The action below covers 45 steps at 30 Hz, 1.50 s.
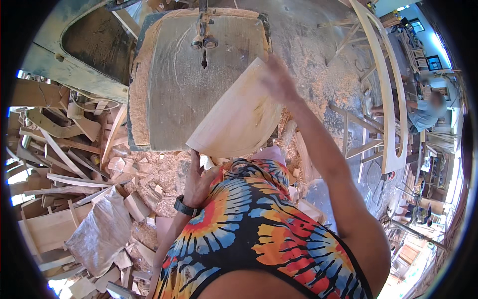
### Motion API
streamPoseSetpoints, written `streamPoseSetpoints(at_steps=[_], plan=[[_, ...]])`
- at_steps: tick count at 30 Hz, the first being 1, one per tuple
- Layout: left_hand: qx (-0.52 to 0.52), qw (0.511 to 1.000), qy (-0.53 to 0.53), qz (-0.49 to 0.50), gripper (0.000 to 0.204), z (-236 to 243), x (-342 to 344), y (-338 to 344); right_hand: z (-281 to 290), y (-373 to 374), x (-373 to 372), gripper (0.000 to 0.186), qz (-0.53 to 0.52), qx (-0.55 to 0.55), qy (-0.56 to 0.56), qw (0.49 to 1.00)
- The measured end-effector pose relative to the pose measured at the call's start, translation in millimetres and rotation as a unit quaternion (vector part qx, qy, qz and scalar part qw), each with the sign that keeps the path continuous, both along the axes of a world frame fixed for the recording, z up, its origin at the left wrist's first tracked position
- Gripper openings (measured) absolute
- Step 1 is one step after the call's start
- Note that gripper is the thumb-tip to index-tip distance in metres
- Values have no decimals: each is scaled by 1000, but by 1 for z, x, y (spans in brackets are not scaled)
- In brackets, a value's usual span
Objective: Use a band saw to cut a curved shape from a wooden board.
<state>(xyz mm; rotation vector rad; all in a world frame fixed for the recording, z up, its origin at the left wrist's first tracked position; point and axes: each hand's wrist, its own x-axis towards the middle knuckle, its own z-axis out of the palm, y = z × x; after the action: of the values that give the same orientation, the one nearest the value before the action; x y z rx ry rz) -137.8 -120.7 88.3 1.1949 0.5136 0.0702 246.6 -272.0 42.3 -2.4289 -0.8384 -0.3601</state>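
Note:
A pale wooden board [239, 117] with one straight edge and one curved edge lies on the metal table [169, 99] of a band saw, at its near right. My left hand [200, 179] is at the board's lower left corner, fingers partly curled against its edge. At the upper right corner, my right hand [280, 79] reaches over the board, its fingers smeared by motion. Beyond the straight edge, the saw's blade guide [204, 42] comes down over the table, apart from the board.
Wood offcuts [64, 154] pile up at the left, with a crumpled plastic sheet [102, 231] over some. The saw's housing [94, 47] stands at the upper left. Sawdust covers the floor [308, 65]. On the right, a large curved wooden frame [393, 99] rests on trestles; another person [428, 112] is beyond.

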Motion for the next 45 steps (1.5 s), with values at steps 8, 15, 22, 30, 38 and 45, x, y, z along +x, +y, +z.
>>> streamPoseSetpoints(at_steps=[8,15,22,30,38,45], plan=[[130,989,64,-23,93,-2,6,0,-11,2,23,61,-64,40,225,971],[331,943,24,10,72,-61,27,38,-28,-10,5,74,82,312,431,843],[387,921,-36,0,57,-79,86,101,-27,-14,-9,71,-13,357,407,840],[401,907,-24,125,49,-90,114,77,-43,-33,-29,68,-60,440,375,814],[419,903,-82,51,53,-76,122,85,-20,-31,-36,82,-75,384,360,847],[452,888,-54,66,55,-77,146,82,-46,-40,0,80,-104,297,282,906]])
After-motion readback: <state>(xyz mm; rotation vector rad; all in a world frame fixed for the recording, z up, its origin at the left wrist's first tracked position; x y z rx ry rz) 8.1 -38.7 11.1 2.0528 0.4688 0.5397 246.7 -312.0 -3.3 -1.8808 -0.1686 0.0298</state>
